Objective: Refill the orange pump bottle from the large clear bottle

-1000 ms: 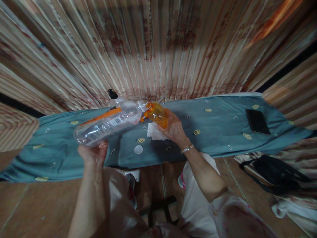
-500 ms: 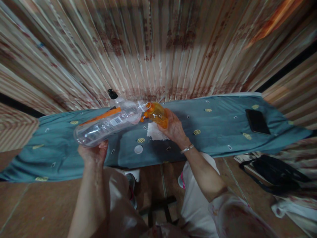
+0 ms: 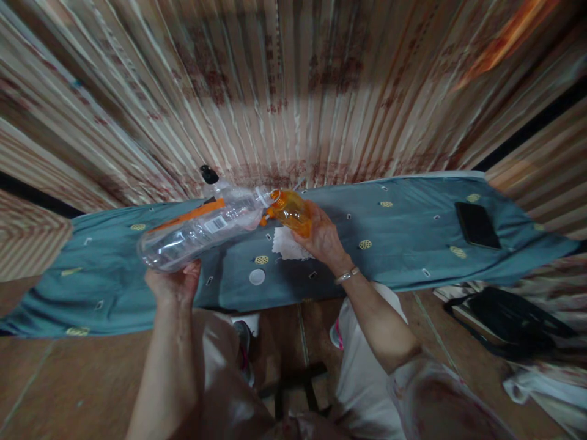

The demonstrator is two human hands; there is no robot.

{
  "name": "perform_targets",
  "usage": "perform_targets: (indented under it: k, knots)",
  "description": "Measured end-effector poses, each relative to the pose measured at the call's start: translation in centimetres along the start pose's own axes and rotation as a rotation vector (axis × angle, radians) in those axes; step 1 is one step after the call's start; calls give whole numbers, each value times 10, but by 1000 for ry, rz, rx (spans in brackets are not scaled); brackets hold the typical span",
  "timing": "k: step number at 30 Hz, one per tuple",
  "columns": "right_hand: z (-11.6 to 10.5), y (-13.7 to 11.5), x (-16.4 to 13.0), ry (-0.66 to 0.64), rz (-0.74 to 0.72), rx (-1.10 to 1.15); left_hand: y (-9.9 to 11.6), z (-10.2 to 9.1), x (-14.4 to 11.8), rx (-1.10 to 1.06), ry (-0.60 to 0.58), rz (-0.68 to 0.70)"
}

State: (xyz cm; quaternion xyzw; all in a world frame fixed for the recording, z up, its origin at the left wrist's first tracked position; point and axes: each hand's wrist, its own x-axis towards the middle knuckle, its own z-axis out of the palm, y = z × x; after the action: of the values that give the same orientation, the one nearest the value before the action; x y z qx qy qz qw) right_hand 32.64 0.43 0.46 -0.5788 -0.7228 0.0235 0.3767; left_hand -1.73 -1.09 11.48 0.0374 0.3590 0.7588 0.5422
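My left hand [image 3: 177, 278] is closed around the lower end of a large clear plastic bottle [image 3: 192, 238] with an orange label strip and a barcode. The bottle is tilted, its mouth to the right. My right hand [image 3: 323, 235] grips a small orange see-through bottle [image 3: 292, 212], also on its side, its neck to the left. The two necks meet or nearly so; whether they touch I cannot tell. Under the orange bottle lies a white cloth [image 3: 288, 245] with a jagged edge. A round white cap [image 3: 257, 277] rests on the table nearby.
A teal patterned cloth [image 3: 389, 269] covers the narrow table. Behind the big bottle stands another clear bottle with a black top [image 3: 210, 175]. A dark phone [image 3: 477, 225] lies at the right. A pleated curtain [image 3: 293, 91] hangs behind, and a black bag [image 3: 509, 315] is at lower right.
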Motion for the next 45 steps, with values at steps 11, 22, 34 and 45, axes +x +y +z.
perform_targets:
  k: [11, 22, 34, 45]
  knots:
    - [-3, -3, 1, 22, -9, -8, 2, 11, -12, -9, 46, -9]
    - [-2, -2, 0, 30, -12, -1, 3, 7, -10, 47, 16, 1]
    - [-6, -7, 2, -9, 26, -31, 4, 7, -8, 27, 25, -8]
    - [-2, 0, 1, 3, -3, -7, 2, 4, -6, 7, 26, 17]
